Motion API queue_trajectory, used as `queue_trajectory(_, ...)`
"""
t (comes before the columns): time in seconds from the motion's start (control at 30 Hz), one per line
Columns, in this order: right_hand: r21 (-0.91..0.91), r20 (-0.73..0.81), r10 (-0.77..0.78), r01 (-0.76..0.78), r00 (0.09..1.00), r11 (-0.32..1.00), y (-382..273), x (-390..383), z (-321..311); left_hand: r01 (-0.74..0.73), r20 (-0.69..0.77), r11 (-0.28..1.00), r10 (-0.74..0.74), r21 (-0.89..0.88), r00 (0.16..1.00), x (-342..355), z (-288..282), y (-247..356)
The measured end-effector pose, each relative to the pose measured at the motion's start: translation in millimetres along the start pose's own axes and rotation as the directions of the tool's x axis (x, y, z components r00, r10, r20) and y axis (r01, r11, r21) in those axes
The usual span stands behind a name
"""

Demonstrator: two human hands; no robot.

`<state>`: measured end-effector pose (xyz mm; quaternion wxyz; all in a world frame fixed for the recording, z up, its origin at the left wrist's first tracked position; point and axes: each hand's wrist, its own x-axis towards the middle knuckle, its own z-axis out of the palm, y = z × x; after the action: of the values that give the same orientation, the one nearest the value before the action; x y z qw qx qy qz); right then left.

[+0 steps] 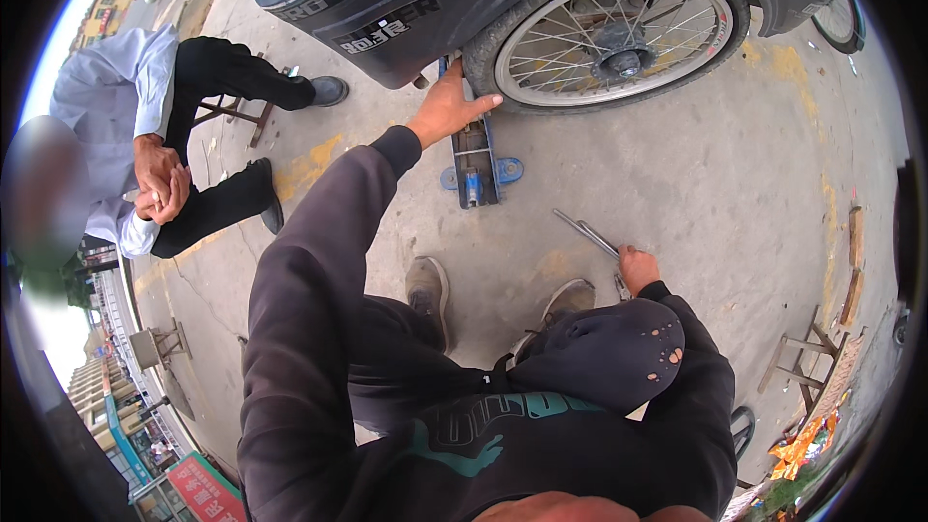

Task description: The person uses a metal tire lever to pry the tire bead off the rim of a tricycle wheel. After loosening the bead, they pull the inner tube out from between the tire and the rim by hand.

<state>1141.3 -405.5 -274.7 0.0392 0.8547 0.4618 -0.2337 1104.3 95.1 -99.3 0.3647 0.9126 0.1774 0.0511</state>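
My left hand (452, 108) reaches out with its thumb spread, beside the wheel's black tire (478, 63) and over the upper end of a blue floor jack (474, 150). Its fingertips are partly hidden behind the tire. The spoked wheel (619, 53) belongs to a dark grey vehicle (387, 0) with a curved body panel. By my right knee, my right hand (638, 269) is closed on slim silver metal rods (590, 235), which point toward the jack. A short metal piece below that hand is too small to name.
A seated person (126, 106) with clasped hands is at the left, feet near the vehicle. Wooden stools stand at the left (159, 343) and right (807, 358). Wooden blocks (855, 266) lie at the right edge. My shoes (428, 300) rest on the concrete floor (696, 203).
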Motion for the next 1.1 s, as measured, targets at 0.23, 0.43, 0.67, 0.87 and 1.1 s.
queue_trajectory(0.23,0.209,0.050,0.124,-0.131,0.991,0.969,-5,-21,5,0.078,0.028,0.930,-0.073,-0.358,0.997,28,19,-13)
queue_trajectory(0.43,0.512,0.004,0.147,-0.128,0.989,0.850,-59,-41,-140,-0.027,-0.114,0.907,-0.023,-0.420,0.993,28,49,-40)
queue_trajectory(0.67,0.903,0.128,0.172,-0.186,0.977,0.388,-143,25,-276,-0.142,-0.212,0.932,0.072,-0.333,0.975,26,38,-32)
queue_trajectory(0.87,0.961,0.034,0.316,-0.117,0.948,0.250,-205,95,-232,-0.092,0.000,0.894,0.102,-0.438,0.995,33,33,-45)
queue_trajectory(1.1,0.993,-0.029,0.419,-0.022,0.908,0.116,-281,138,-194,0.006,0.113,0.808,0.075,-0.588,0.991,44,34,-59)
